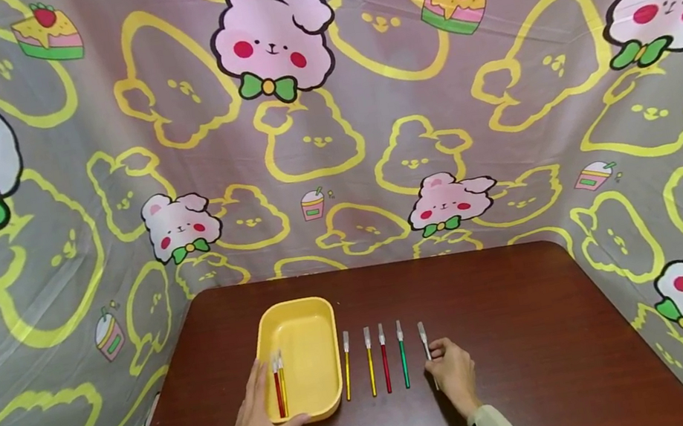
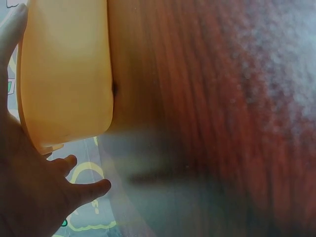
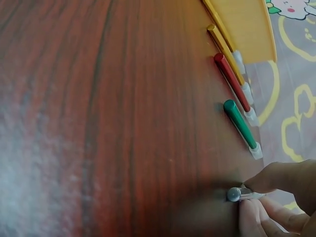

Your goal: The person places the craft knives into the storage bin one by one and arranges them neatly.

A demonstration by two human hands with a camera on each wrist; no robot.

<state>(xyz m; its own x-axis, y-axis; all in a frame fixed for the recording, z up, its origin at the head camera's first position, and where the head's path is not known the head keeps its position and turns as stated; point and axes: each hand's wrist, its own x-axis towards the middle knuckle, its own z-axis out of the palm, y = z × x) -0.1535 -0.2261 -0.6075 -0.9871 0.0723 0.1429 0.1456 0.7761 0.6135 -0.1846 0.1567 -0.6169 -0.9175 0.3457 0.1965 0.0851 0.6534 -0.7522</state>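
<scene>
My right hand (image 1: 455,373) pinches a silver craft knife (image 1: 424,338) between thumb and fingers, its clear-capped end pointing away from me. In the right wrist view its round silver butt (image 3: 234,194) shows beyond the fingertips. Spread along the left side and near corner of the yellow tray (image 1: 337,364), my left hand (image 1: 255,416) touches it with fairly straight fingers. Inside the tray, a red craft knife (image 1: 279,393) and a yellow one (image 1: 285,392) lean side by side at the left wall.
Between tray and right hand lie two yellow craft knives (image 1: 347,370) (image 1: 371,366), a red one (image 1: 386,364) and a green one (image 1: 404,361), roughly parallel. All are on a brown wooden table (image 1: 522,318). A patterned curtain (image 1: 325,117) hangs behind and at both sides.
</scene>
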